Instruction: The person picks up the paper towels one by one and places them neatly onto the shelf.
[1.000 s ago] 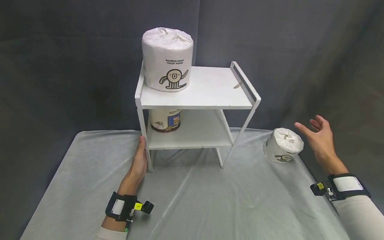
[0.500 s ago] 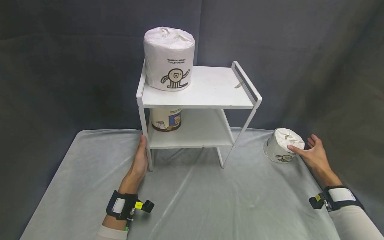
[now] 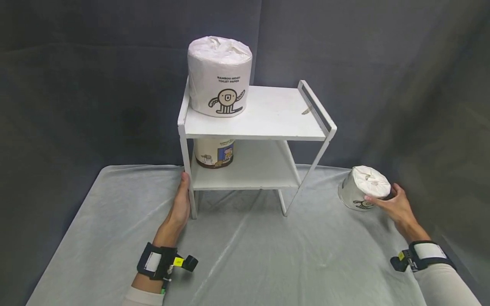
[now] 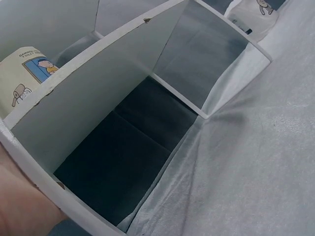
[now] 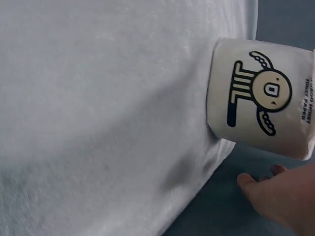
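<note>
A white two-tier shelf (image 3: pixel 279 112) stands on the cloth-covered table. My left hand (image 3: pixel 179 208) rests along the outside of its left front leg, with part of the hand hidden behind that leg. At the table's right edge sits a white paper-wrapped toilet roll (image 3: pixel 369 182) printed with a cartoon figure. Beside it is my right hand (image 3: pixel 398 210), thumb overlapping its lower front in the head view and fingers at its right side. The right wrist view shows a gap between the hand (image 5: pixel 283 194) and the roll (image 5: pixel 258 96).
On the shelf's upper tier, at the left, stands another wrapped toilet roll (image 3: pixel 220 80). A cream and brown toilet roll (image 3: pixel 212 153) with a coloured picture sits below it on the lower tier. Grey cloth (image 3: pixel 344 51) hangs behind the table (image 3: pixel 260 255).
My right hand has come down and left to the toilet roll at the table's right edge. My left hand stays at the shelf leg; the whole view shifts slightly.
</note>
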{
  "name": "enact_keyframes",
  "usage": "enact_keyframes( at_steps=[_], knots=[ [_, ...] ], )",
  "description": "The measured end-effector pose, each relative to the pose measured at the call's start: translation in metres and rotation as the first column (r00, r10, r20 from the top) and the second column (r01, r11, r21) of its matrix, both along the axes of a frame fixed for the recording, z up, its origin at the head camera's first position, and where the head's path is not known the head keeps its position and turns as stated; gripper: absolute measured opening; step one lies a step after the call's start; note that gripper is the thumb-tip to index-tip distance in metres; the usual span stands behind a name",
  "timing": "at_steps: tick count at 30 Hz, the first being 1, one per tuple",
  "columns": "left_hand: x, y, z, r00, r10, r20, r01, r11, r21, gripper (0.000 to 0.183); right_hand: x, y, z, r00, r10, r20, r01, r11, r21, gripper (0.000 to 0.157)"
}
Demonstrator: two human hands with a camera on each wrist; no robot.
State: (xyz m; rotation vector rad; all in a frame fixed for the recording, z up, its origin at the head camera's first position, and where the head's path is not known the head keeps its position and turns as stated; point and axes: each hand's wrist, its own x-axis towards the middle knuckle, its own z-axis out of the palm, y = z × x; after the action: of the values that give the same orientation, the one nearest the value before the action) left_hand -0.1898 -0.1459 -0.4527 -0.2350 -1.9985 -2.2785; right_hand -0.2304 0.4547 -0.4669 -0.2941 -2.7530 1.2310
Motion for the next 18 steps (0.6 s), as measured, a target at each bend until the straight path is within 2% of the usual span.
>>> enact_keyframes(
  at_steps=[3,8,18],
  knots=[
    [0.000,0.000,-0.001,1.000,0.005,-0.003,-0.005,1.000,0.003,0.086,-0.003,-0.004,-0.005,1.000,0.013,-0.022,-0.013,0.999,-0.042,0.116],
    [0.000,-0.001,0.001,1.000,0.010,-0.004,-0.010,1.000,0.001,0.086,-0.007,-0.012,-0.010,0.997,0.014,-0.070,-0.017,0.999,-0.045,0.106],
    [0.000,-0.001,0.001,1.000,0.005,0.000,-0.005,1.000,0.010,0.087,-0.013,-0.019,-0.025,0.991,-0.059,-0.123,0.051,0.997,-0.066,0.101]
  ],
)
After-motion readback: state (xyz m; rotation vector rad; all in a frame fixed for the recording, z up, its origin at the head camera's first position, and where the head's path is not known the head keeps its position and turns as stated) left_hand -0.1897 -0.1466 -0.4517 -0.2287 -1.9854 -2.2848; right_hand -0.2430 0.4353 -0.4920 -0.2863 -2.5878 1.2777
